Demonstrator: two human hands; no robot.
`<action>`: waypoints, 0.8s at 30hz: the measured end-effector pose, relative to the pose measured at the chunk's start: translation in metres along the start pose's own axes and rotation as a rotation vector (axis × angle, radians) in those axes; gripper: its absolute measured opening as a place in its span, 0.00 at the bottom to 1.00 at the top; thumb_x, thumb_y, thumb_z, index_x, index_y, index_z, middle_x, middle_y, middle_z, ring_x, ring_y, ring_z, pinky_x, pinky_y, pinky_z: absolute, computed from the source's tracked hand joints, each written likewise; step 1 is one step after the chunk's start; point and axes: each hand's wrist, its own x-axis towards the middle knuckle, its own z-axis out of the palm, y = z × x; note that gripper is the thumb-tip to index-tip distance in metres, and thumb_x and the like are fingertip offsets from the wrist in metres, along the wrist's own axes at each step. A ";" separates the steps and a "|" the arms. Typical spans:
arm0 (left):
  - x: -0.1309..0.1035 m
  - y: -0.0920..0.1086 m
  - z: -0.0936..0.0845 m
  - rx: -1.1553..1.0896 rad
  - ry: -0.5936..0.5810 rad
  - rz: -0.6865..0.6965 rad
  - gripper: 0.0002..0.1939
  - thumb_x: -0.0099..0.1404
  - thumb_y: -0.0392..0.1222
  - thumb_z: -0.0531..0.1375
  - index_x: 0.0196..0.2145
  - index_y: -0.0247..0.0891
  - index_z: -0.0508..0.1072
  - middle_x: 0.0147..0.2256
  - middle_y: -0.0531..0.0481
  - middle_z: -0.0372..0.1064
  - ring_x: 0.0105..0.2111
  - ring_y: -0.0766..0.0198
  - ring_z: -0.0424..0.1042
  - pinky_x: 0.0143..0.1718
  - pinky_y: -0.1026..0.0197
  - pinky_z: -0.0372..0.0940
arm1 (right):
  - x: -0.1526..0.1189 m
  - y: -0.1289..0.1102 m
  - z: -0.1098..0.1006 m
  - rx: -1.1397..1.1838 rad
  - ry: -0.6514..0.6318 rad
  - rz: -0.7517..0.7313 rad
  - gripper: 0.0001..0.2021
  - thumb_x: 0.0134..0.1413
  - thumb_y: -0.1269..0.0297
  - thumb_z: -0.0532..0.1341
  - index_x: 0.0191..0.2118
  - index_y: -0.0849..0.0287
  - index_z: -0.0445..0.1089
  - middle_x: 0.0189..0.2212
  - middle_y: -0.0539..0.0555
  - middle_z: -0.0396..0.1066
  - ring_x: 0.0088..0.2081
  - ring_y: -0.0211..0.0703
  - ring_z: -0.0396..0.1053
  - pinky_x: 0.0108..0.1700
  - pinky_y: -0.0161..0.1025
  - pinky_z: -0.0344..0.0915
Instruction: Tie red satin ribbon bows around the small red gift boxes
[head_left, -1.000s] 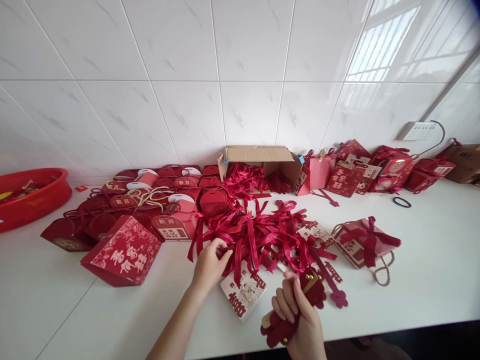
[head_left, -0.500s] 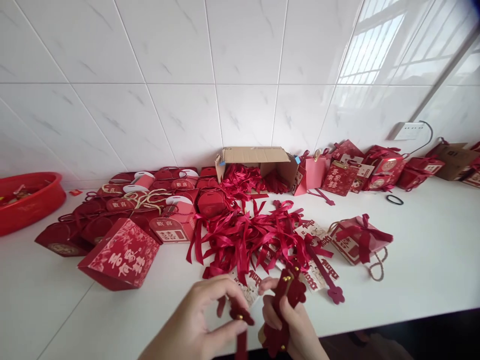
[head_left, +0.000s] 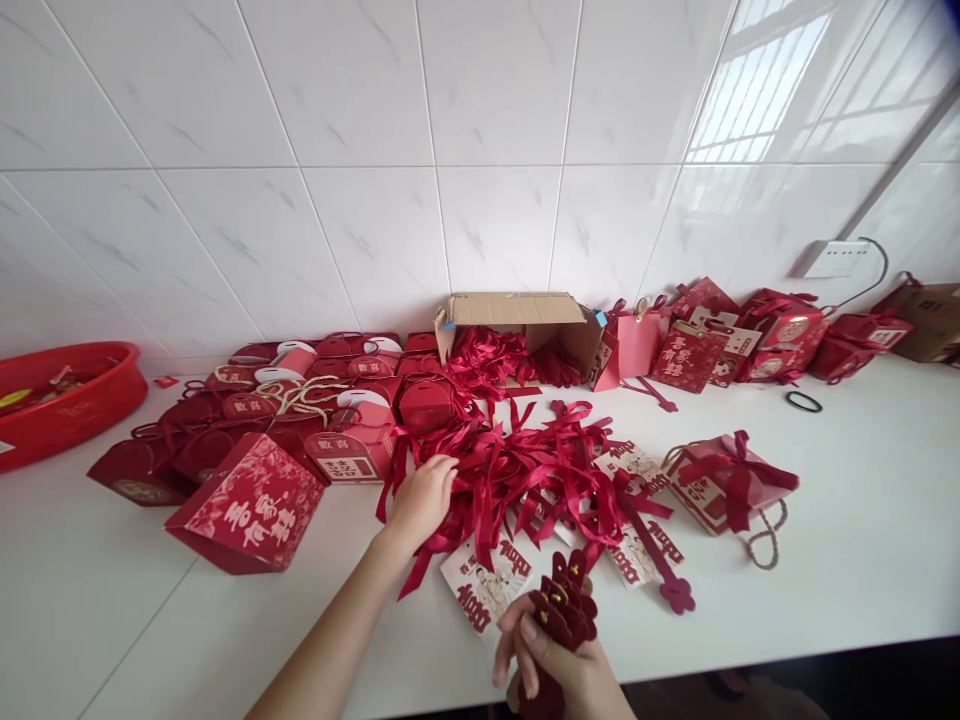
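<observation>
My right hand (head_left: 551, 650) is closed around a bundle of dark red felt strips (head_left: 566, 605) with scalloped, flower-shaped ends and small gold studs. My left hand (head_left: 421, 505) reaches over the left side of a heap of red satin ribbons (head_left: 517, 470). Its fingers are curled together at the ribbons, and whatever lies between them is hidden. Below the heap, between my two hands, lies a square printed card (head_left: 486, 585) with red characters and a drawn couple. A single flower-ended strip (head_left: 660, 550) lies to the right, across more cards.
Many red gift boxes (head_left: 251, 510) crowd the left side, near a red plastic basin (head_left: 75, 410). An open cardboard box (head_left: 517, 308) of ribbons stands by the tiled wall. On the right are a bow-tied box (head_left: 720, 480), a black ring (head_left: 803, 402) and more red boxes (head_left: 784, 330).
My left hand has left the flower-ended piece beside my right hand and moved up and left to the ribbons. My right hand has lowered slightly with the bundle; the card below shows more fully.
</observation>
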 end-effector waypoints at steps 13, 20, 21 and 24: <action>0.003 -0.018 -0.007 0.311 -0.108 -0.095 0.15 0.64 0.46 0.51 0.29 0.41 0.76 0.28 0.45 0.74 0.33 0.52 0.73 0.37 0.55 0.61 | 0.003 -0.012 -0.025 0.081 0.099 -0.078 0.14 0.53 0.55 0.63 0.33 0.64 0.71 0.14 0.40 0.46 0.17 0.27 0.41 0.21 0.30 0.40; 0.001 -0.029 -0.020 0.415 -0.061 -0.239 0.07 0.54 0.44 0.60 0.26 0.38 0.72 0.31 0.39 0.74 0.38 0.42 0.70 0.45 0.43 0.55 | 0.005 -0.007 -0.027 0.069 0.139 -0.087 0.14 0.53 0.55 0.63 0.33 0.64 0.70 0.14 0.40 0.46 0.16 0.27 0.40 0.20 0.30 0.40; 0.000 -0.028 -0.022 0.409 -0.048 -0.239 0.06 0.53 0.41 0.61 0.29 0.39 0.72 0.35 0.40 0.74 0.41 0.42 0.69 0.45 0.43 0.55 | 0.005 -0.006 -0.028 0.068 0.143 -0.087 0.14 0.52 0.55 0.63 0.33 0.64 0.70 0.14 0.40 0.45 0.16 0.27 0.40 0.20 0.31 0.40; -0.001 -0.020 -0.019 0.354 -0.022 -0.194 0.09 0.55 0.36 0.57 0.36 0.40 0.71 0.40 0.43 0.72 0.45 0.47 0.67 0.46 0.48 0.56 | 0.007 -0.004 -0.029 0.079 0.146 -0.083 0.16 0.51 0.53 0.64 0.33 0.64 0.70 0.13 0.39 0.44 0.16 0.27 0.39 0.20 0.30 0.39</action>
